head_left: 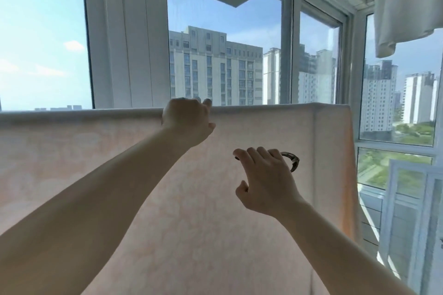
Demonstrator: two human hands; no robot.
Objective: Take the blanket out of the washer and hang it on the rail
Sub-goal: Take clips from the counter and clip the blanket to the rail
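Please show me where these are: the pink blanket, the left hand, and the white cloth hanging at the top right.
pink blanket [263,127]: head view, front face below the fold.
left hand [185,118]: head view, back of the hand.
white cloth [407,2]: head view, its middle.

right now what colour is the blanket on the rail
Pale peach-pink blanket with a faint tone-on-tone pattern, head view.

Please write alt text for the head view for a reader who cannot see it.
A pink blanket hangs over a rail in front of tall windows. The left hand rests on its top edge, while the right hand hovers lower with loosely curled fingers. White cloth hangs at upper right.
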